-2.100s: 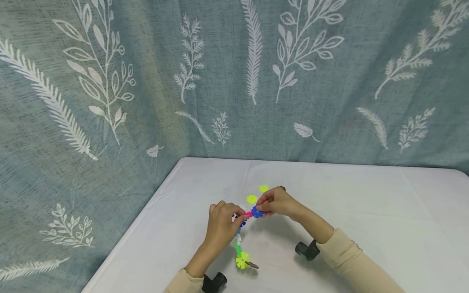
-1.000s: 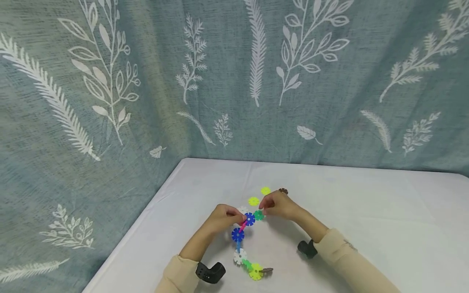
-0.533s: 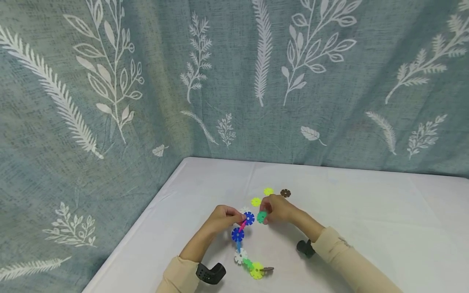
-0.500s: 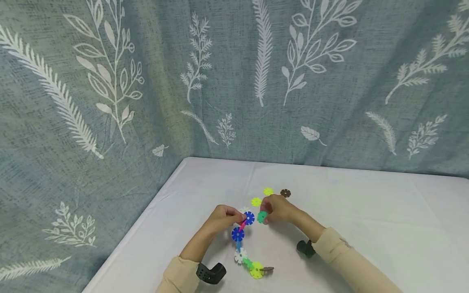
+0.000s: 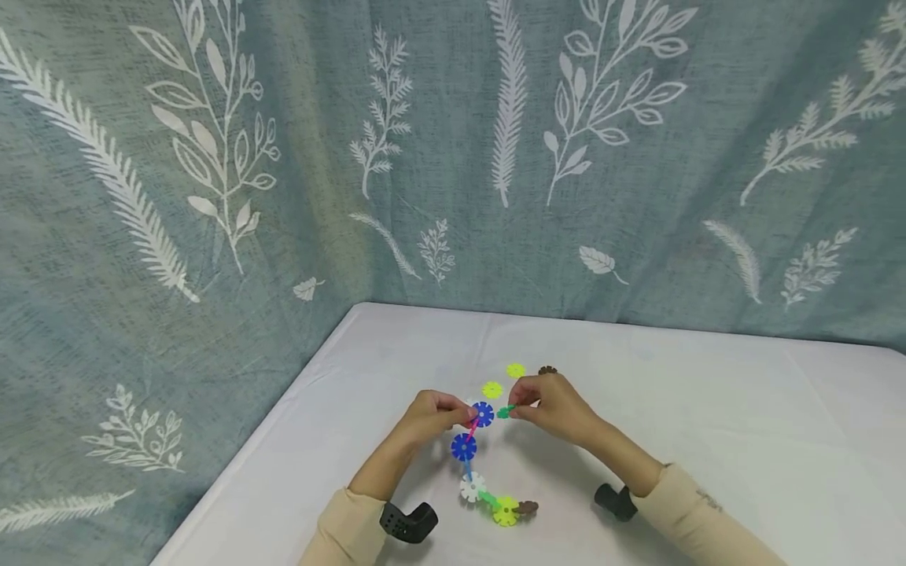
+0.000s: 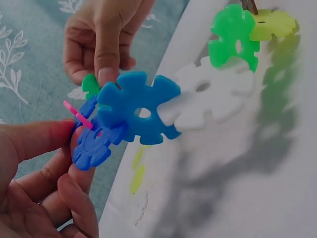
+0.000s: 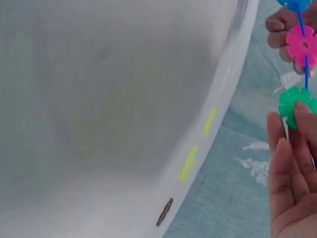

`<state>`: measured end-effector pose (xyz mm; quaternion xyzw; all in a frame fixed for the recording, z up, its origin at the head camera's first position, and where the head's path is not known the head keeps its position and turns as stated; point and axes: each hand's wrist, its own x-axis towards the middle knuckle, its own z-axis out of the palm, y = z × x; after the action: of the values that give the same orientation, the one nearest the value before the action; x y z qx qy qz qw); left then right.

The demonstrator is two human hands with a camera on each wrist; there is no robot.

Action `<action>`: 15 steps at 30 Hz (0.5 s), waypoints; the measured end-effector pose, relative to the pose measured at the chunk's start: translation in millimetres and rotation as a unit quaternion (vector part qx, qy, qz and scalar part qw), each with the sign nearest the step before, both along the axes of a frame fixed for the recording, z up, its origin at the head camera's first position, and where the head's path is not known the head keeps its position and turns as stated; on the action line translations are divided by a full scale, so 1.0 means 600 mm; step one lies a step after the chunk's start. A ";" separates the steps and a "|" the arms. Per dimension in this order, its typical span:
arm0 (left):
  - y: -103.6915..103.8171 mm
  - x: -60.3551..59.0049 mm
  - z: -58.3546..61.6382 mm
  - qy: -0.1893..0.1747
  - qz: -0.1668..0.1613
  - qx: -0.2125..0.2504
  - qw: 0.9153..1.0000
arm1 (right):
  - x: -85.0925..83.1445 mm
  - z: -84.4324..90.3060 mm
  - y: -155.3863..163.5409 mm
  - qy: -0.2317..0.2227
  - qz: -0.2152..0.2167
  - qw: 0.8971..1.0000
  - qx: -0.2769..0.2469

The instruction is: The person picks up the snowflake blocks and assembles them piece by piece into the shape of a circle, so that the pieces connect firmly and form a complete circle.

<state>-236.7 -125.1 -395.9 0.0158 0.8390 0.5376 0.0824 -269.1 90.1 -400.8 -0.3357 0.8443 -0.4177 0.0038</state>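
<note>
A chain of slotted, flower-shaped plastic discs hangs from my left hand [image 5: 432, 420]. The fingertips pinch it near the upper blue disc [image 5: 484, 414] and the pink disc [image 5: 473, 429]. Below follow a second blue disc [image 5: 463, 447], a light blue disc [image 6: 136, 91], a white disc [image 5: 473, 487], a green disc [image 6: 230, 34], a yellow disc [image 5: 506, 512] and a brown disc [image 5: 527, 509]. Between thumb and fingers my right hand [image 5: 555, 407] pinches a teal-green disc [image 7: 292, 106], held at the upper blue disc's edge; whether they interlock I cannot tell.
Beyond the hands, two loose yellow discs [image 5: 492, 389] and a brown disc [image 5: 547, 370] lie on the white-covered table [image 5: 708, 424]. A pale loose disc is partly hidden behind the chain. A patterned blue-green curtain [image 5: 453, 157] borders the table's back and left.
The right hand, first at the blue disc, came to hold the teal-green disc, drew it slightly away, then turned it from face-on to nearly edge-on. The chain's lower end swung slightly right.
</note>
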 end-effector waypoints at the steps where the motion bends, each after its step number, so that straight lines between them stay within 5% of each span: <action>1: 0.001 -0.001 0.000 0.002 -0.001 0.001 1.000 | 0.002 0.001 -0.002 0.011 -0.001 1.000 -0.002; 9: 0.006 0.001 -0.002 0.010 0.011 0.002 1.000 | 0.010 -0.001 -0.011 0.072 -0.006 0.997 -0.016; 15: 0.002 0.001 0.002 0.009 -0.008 0.021 1.000 | 0.011 -0.007 -0.015 0.010 -0.028 0.997 -0.071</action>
<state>-235.8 -123.7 -394.6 0.0286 0.8278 0.5547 0.0790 -262.6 81.3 -405.2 -0.3155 0.8214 -0.4734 -0.0403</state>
